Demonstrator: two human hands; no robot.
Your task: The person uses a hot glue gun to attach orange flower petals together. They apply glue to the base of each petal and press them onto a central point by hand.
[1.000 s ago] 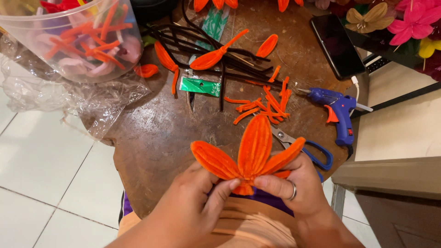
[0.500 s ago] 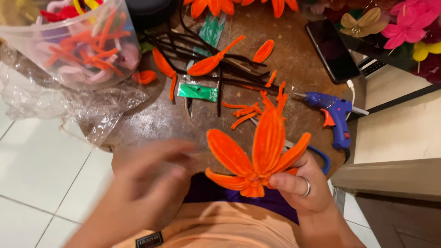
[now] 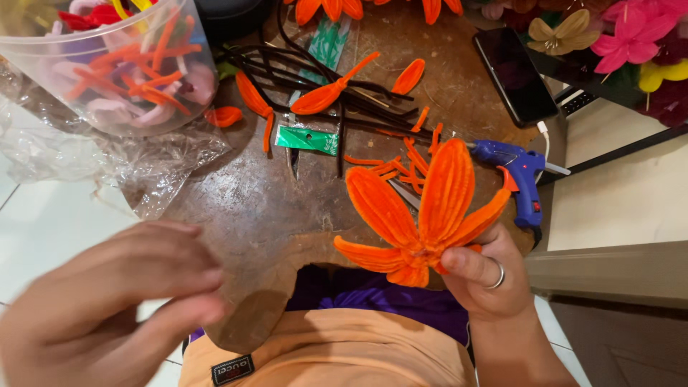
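Two hands working, right hand [image 3: 487, 276] gripping fuzzy orange flower [image 3: 423, 215], left hand [image 3: 107, 301] hanging loose and empty, clear tub [image 3: 107, 64] holding chenille stems by counter's [image 3: 258, 208] far-left edge

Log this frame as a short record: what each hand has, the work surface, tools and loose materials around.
right hand: pinches the base of an orange pipe-cleaner flower, ring on one finger
left hand: blurred, empty, apart from the flower
surface: round brown wooden table
tools: blue glue gun right of the flower; dark phone beyond it
materials: loose orange petals, black stems, clear tub of pipe cleaners at top left
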